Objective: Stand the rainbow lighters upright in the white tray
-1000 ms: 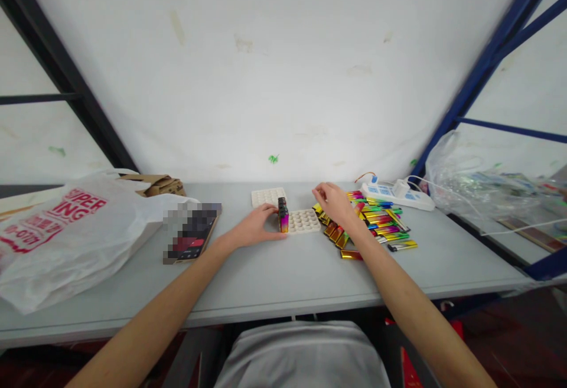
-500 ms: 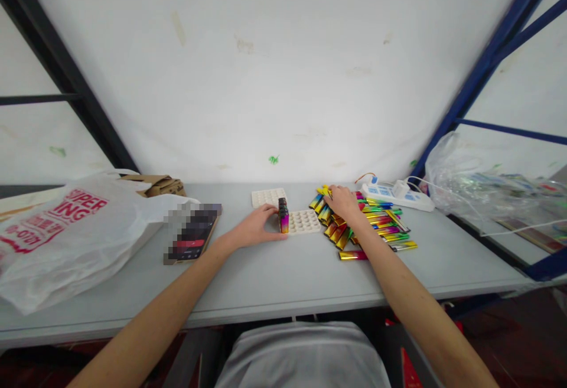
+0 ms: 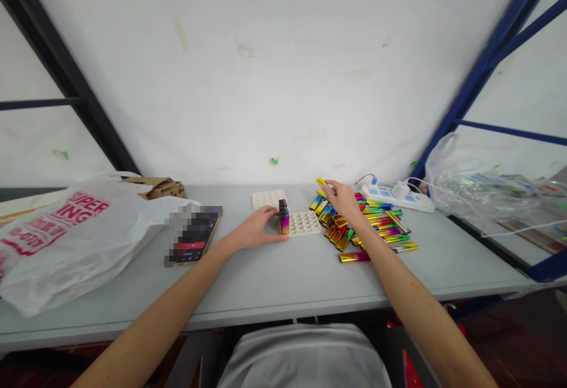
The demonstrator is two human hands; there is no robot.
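A pale moulded tray (image 3: 305, 222) with rows of round pockets lies in the middle of the table. Several lighters (image 3: 284, 225) stand upright in a row at its left end, black tops up, with shiny purple and gold bodies. My left hand (image 3: 259, 227) curves around that end, thumb at the front and fingers at the back, gripping the tray. To the right spreads a pile of shiny multicoloured lighters (image 3: 381, 222). Above its far left edge my right hand (image 3: 344, 200) pinches a yellow lighter (image 3: 322, 182) between thumb and fingers.
A second pocketed tray (image 3: 269, 198) lies behind the first. At left are a phone (image 3: 195, 240), a white plastic bag (image 3: 88, 240) and brown cardboard (image 3: 163, 188). A power strip (image 3: 410, 197) with cords sits behind the pile, near a clear plastic bag (image 3: 487, 181).
My right hand has lifted slightly from the pile and now has a yellow lighter in its fingers. My left hand stays at the tray's left end.
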